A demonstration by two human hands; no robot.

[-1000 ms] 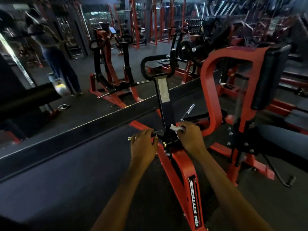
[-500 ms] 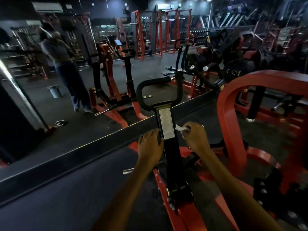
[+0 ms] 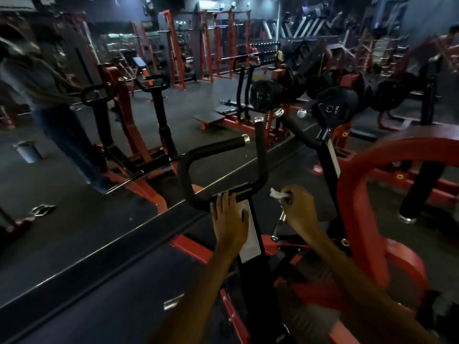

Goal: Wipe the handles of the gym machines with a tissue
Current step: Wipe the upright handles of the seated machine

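A black U-shaped handle [image 3: 188, 167] with chrome end caps rises from a black upright arm [image 3: 258, 281] of a red machine in the middle of the head view. A white label [image 3: 249, 242] is stuck on that arm. My left hand [image 3: 229, 219] lies with straight fingers on the arm, just below the handle's base and over the label's top. My right hand [image 3: 298, 209] pinches a crumpled white tissue [image 3: 277, 194] just to the right of the handle's base, apart from the bar.
A large mirror [image 3: 74, 194] runs along the left, showing a reflected person and machine. A curved red frame [image 3: 357, 194] stands close on the right. Weight plates [image 3: 335, 105] and a second black handle [image 3: 295, 125] lie beyond. Red racks fill the back.
Both hands have risen along the black arm from its low pivot to just under the U-shaped handle. The view has tilted up, and the tissue stays in my right hand.
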